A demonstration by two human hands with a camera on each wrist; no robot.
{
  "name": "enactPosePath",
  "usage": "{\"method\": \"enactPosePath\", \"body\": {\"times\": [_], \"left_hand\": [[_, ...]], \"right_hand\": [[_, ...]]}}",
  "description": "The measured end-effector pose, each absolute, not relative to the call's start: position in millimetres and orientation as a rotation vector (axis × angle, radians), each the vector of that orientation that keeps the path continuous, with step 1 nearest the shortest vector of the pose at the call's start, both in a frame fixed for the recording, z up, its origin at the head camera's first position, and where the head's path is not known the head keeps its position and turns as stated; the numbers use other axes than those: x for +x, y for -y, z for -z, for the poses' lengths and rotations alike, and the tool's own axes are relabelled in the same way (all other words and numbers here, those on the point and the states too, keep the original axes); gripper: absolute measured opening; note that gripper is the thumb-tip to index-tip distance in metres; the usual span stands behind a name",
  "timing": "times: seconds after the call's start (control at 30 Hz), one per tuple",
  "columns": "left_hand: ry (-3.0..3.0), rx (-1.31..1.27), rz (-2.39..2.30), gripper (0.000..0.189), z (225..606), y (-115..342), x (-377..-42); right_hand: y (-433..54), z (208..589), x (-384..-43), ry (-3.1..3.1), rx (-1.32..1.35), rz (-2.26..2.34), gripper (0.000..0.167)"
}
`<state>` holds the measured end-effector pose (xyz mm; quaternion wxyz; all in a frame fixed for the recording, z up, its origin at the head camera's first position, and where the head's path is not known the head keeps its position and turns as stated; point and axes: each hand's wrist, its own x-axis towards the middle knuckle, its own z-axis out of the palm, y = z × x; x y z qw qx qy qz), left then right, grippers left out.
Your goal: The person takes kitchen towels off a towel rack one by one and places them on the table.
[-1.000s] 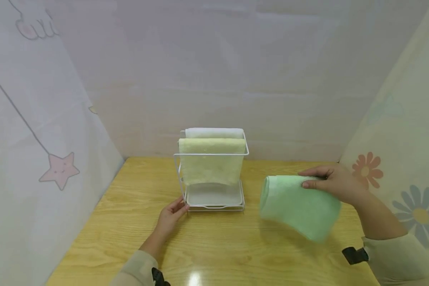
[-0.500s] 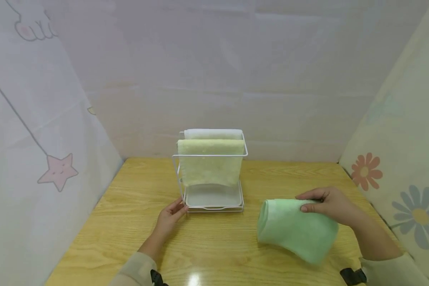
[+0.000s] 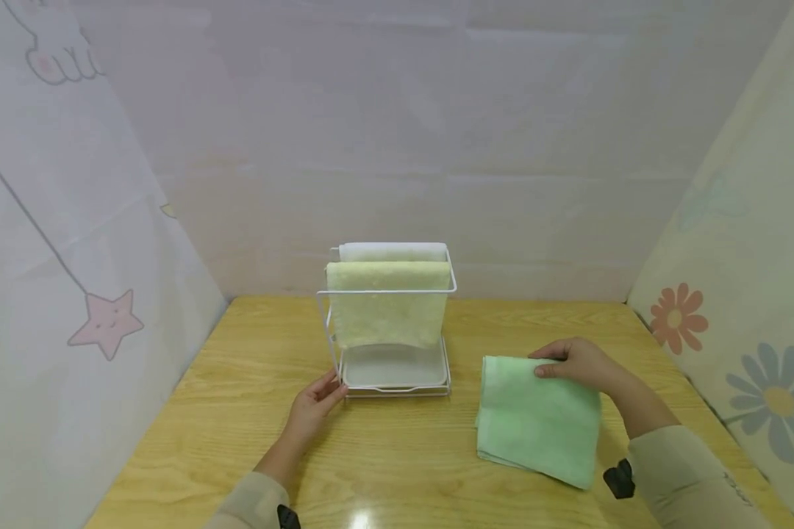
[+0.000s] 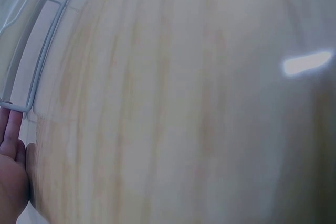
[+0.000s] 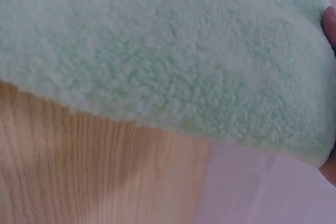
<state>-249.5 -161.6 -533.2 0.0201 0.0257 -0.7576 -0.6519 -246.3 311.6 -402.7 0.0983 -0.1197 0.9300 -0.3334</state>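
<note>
A white wire rack [image 3: 387, 292] stands on the wooden table, with a white towel [image 3: 393, 251] draped at its back and a pale yellow towel [image 3: 387, 319] in front of that. My left hand [image 3: 307, 413] holds the rack's lower front left corner between thumb and fingers; the left wrist view catches only part of that hand beside the wire. Right of the rack, my right hand [image 3: 578, 365] pinches the top edge of a folded green towel [image 3: 536, 419], which hangs down flat. In the right wrist view the fluffy green towel [image 5: 173, 61] hides most of the hand.
A shallow pale tray [image 3: 393, 365] lies in the rack's base below the towels. Printed cloth walls [image 3: 397, 132] enclose the wooden table [image 3: 384, 455] at the back and both sides.
My right hand has lowered the green towel, then drawn it slightly left; its curled folds now hang flatter. The left hand stays at the rack corner.
</note>
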Motion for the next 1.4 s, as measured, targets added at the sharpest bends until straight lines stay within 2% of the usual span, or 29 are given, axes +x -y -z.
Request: {"method": "enactPosePath", "body": {"times": [0.3, 0.63, 0.9, 1.13, 1.4], "left_hand": [[2.344, 0.089, 2.058, 0.052, 535, 161, -251], [2.351, 0.083, 2.049, 0.052, 535, 161, -251], [2.334, 0.088, 2.090, 0.053, 535, 162, -251], [2.302, 0.093, 2.120, 0.053, 538, 160, -253], [2.312, 0.093, 2.117, 0.053, 534, 161, -251]], "right_hand": [[-330, 439, -271, -2.773, -0.289, 1.022, 0.046], [-355, 474, -266, -2.785, -0.047, 1.035, 0.055], [-365, 487, -259, -2.757, -0.014, 1.058, 0.058], [-361, 492, -241, -2.767, -0.016, 1.075, 0.074], [-311, 491, -196, -3.018, -0.001, 0.718, 0.094]]}}
